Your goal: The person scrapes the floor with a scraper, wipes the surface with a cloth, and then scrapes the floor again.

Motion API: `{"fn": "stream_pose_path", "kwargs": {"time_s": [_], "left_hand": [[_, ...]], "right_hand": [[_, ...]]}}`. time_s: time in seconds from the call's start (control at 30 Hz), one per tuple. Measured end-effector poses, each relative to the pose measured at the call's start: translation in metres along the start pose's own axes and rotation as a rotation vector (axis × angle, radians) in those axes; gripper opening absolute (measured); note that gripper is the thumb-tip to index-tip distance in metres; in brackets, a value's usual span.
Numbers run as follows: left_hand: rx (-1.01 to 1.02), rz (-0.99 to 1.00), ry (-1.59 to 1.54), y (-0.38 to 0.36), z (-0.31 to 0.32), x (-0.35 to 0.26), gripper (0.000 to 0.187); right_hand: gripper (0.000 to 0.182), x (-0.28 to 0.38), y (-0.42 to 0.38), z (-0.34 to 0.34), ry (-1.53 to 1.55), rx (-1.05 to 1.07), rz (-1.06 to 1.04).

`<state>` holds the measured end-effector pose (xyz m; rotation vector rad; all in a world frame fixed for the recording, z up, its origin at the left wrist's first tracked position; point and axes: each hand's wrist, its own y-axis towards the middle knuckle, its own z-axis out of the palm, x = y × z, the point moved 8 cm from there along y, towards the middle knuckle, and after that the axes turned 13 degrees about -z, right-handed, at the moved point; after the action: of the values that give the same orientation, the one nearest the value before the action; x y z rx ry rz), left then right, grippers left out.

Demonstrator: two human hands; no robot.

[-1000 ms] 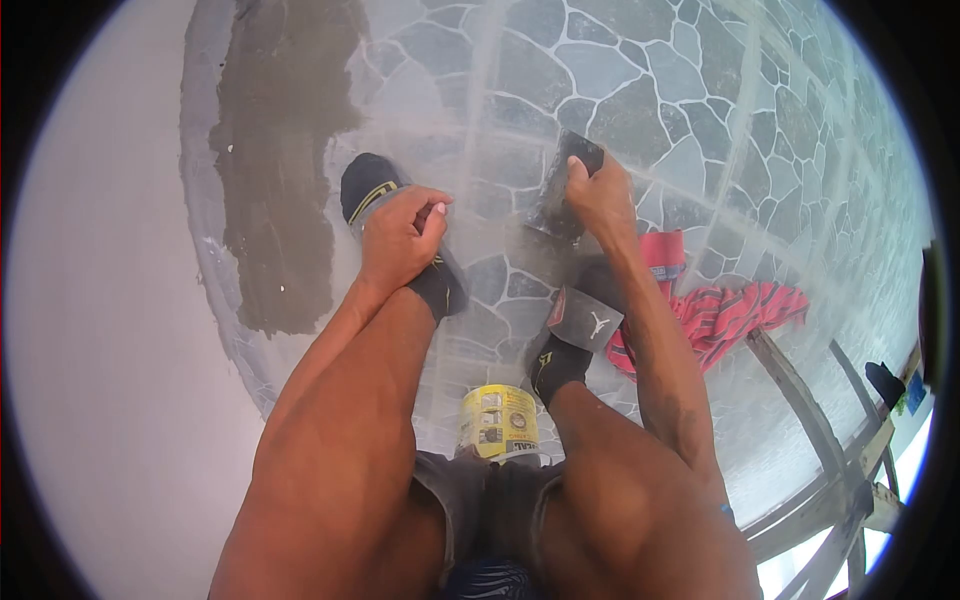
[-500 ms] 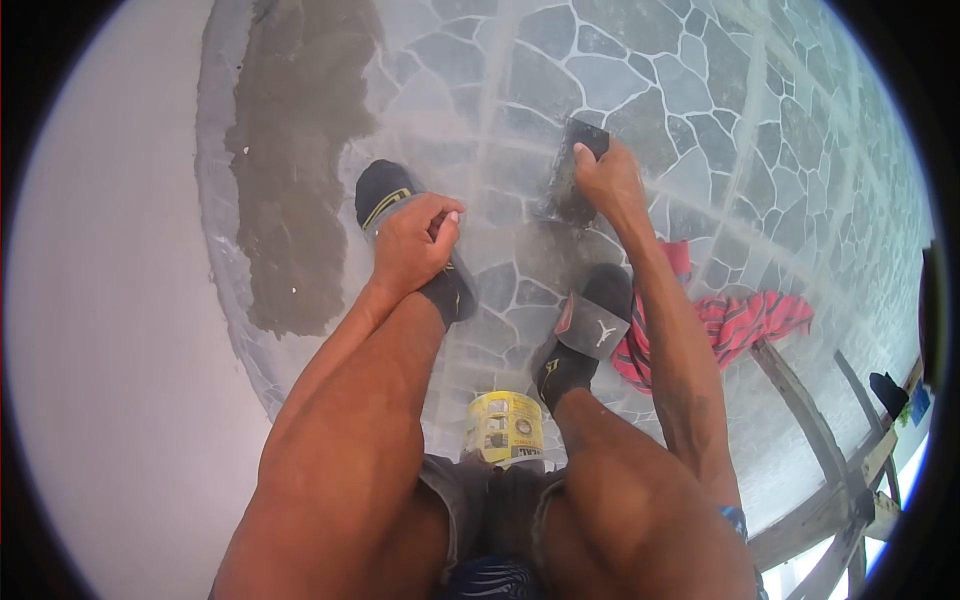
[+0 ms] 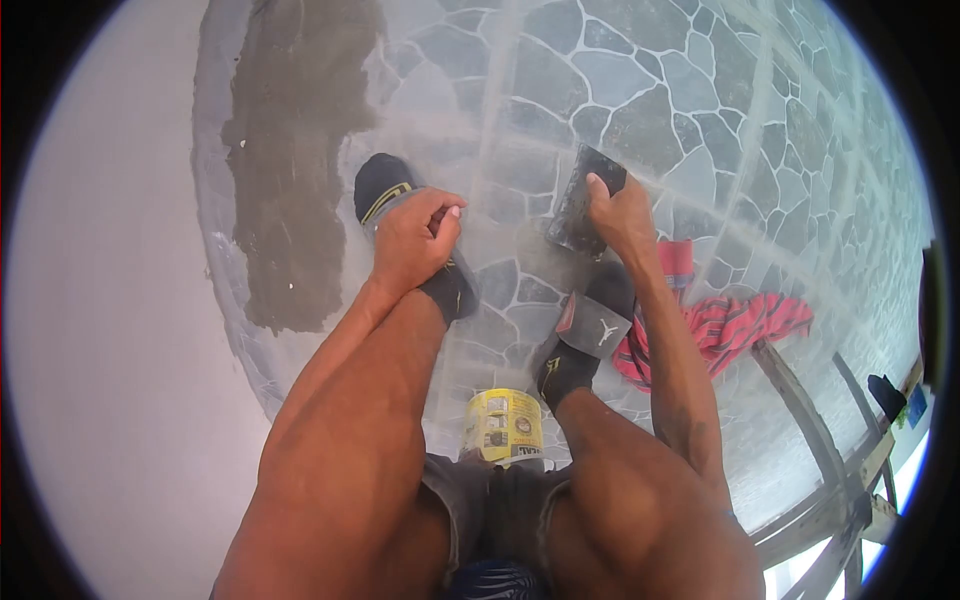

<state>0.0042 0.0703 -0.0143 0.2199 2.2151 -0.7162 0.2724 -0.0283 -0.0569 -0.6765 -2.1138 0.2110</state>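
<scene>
My right hand (image 3: 622, 212) grips a dark, flat, rectangular pad (image 3: 577, 215) at its right edge, with the thumb on top. The pad lies over the stone-patterned floor (image 3: 640, 120), beyond my right foot; whether its whole face touches cannot be told. My left hand (image 3: 415, 237), fingers curled in and nothing visible in them, rests across my left sandal (image 3: 384, 203). Below the pad, part of the floor looks darker and smeared. A broad grey-brown patch of mortar-like material (image 3: 290, 170) covers the floor to the left.
Between my legs stands a yellow-and-white bucket (image 3: 502, 425). A red striped cloth (image 3: 735, 335) lies right of my right sandal (image 3: 597, 325). Wooden framing (image 3: 815, 430) rises at the lower right. A pale, plain surface (image 3: 120, 300) fills the left side.
My right hand has drawn the pad toward me and slightly to the right, and the pad has turned a little. My left hand has stayed nearly in place.
</scene>
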Motion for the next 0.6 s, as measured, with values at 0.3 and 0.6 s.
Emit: {"fn": "stream_pose_path", "kwargs": {"time_s": [0.3,0.6], "left_hand": [[0.047,-0.020,-0.001,-0.001,0.000,-0.004,0.011],[0.035,-0.019,0.024,-0.001,0.000,-0.006,0.011]], "right_hand": [[0.053,-0.015,-0.001,0.009,-0.090,-0.105,0.043],[0.048,0.011,0.028,0.014,0.003,-0.111,0.042]]}}
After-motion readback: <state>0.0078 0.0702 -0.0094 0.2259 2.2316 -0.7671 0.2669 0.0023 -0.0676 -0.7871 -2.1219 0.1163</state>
